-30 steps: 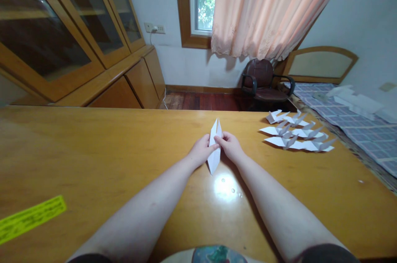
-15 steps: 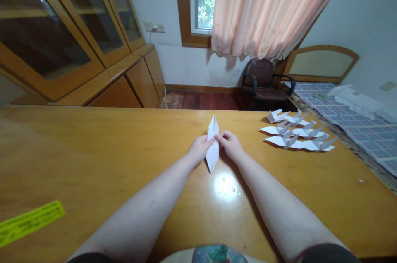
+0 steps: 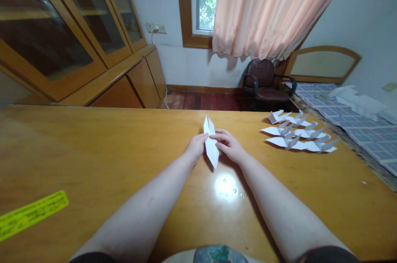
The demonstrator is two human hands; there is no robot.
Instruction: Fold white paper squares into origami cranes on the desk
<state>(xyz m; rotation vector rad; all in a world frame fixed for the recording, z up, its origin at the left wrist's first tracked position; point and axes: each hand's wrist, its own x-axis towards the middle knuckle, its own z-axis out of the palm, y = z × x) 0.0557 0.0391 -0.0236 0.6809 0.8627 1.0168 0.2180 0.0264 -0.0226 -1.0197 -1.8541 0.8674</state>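
A narrow, pointed piece of folded white paper is held just above the wooden table, near its middle. My left hand pinches the paper's left edge. My right hand pinches its right edge, fingers closed on the fold. The paper's upper tip leans to the left and its lower tip points toward me. Both forearms reach in from the bottom of the view.
Several folded white paper cranes lie in rows on the table's right side. A yellow-green paper strip lies at the near left. Beyond the table are wooden cabinets, a dark armchair and a bed.
The folded paper has tilted, its top tip swinging left, and both hands have shifted slightly left and away from me with it.
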